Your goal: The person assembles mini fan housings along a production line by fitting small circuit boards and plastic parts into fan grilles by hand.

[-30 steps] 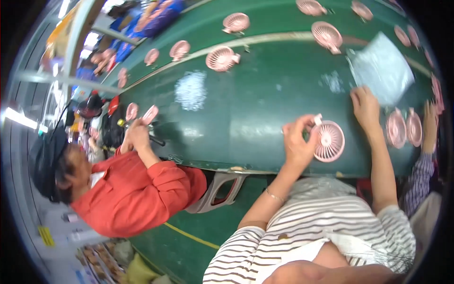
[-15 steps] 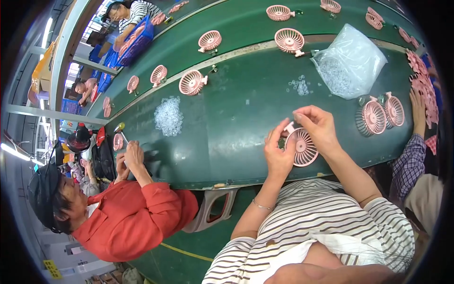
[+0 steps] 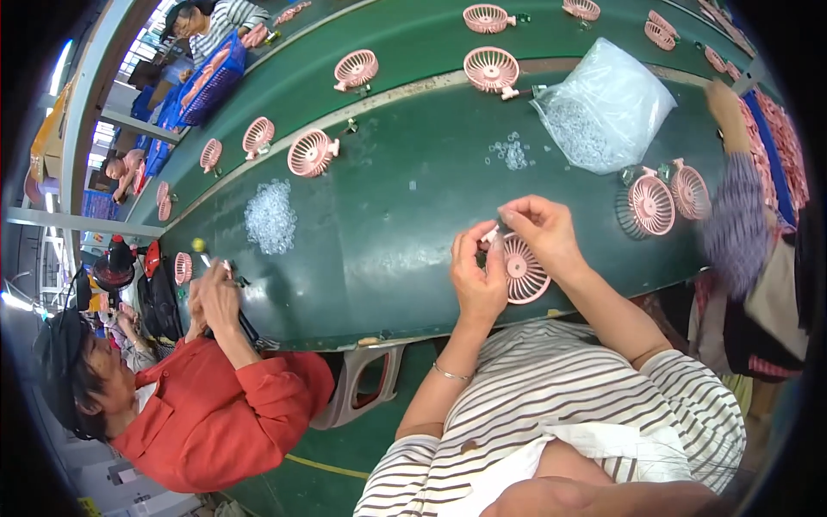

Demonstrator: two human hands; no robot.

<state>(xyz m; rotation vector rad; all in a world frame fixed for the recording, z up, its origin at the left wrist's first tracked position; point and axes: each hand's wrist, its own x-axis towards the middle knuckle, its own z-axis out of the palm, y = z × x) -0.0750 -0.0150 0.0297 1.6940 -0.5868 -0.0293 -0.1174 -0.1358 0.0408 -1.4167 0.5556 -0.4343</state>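
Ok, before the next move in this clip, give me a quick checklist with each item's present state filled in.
1. Left hand gripping the pink slotted part near its stem: ok.
2. Right hand holding a small piece at its fingertips: cannot tell, the detail is too small.
3. Loose clear pieces gathered in one spot: not ok, a larger pile lies to the left and a small scatter beside the bag.
4. Plastic bag apart from both hands: ok, it lies beyond them.
5. Red-sleeved co-worker's hands apart from the held part: ok, they are well to the left.
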